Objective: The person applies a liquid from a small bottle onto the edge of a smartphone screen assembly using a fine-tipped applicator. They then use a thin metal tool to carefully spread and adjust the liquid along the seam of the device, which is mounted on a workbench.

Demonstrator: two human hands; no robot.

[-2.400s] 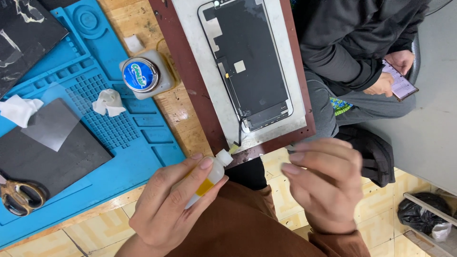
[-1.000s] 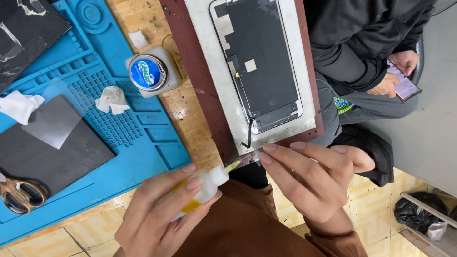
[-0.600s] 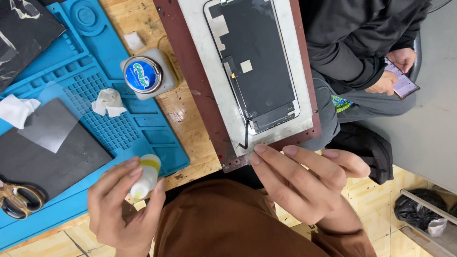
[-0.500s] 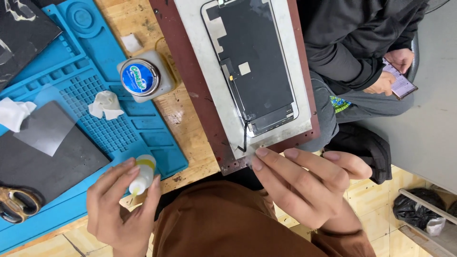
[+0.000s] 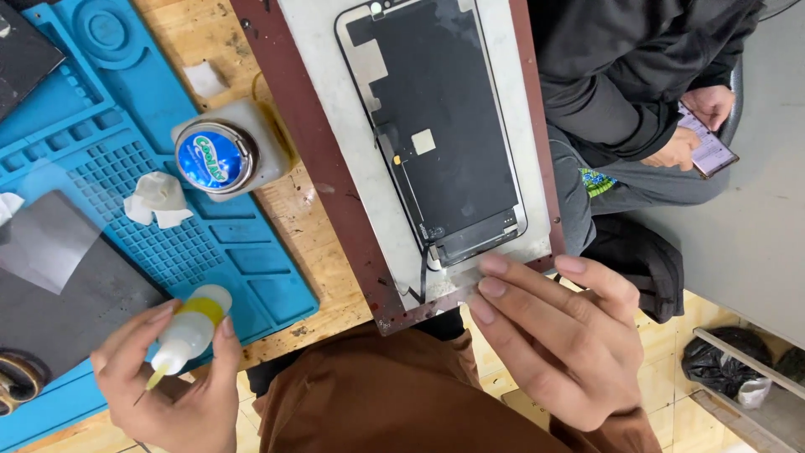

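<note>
My left hand (image 5: pixel 172 382) grips a small white squeeze bottle with a yellow band (image 5: pixel 191 327), its thin nozzle pointing down toward me, above the near edge of the blue work mat (image 5: pixel 159 252). My right hand (image 5: pixel 558 335) is spread flat, its fingertips resting on a clear strip at the near end of the metal plate (image 5: pixel 335 126). A black phone screen panel (image 5: pixel 440 126) lies face down on that plate, its flex cable at the near end just beyond my fingertips. The plate sits in a dark red frame (image 5: pixel 314 159).
A round dispenser with a blue lid (image 5: pixel 216 156) stands on the wooden bench beside the mat. Crumpled white wipes (image 5: pixel 158 200) and a dark flat panel (image 5: pixel 59 285) lie on the mat. Another person in dark clothes sits at the right holding a phone (image 5: pixel 708 138).
My left hand carried the bottle from beside the frame's near corner leftward and down over the mat. My right hand slid up until its fingertips lay on the plate's near end.
</note>
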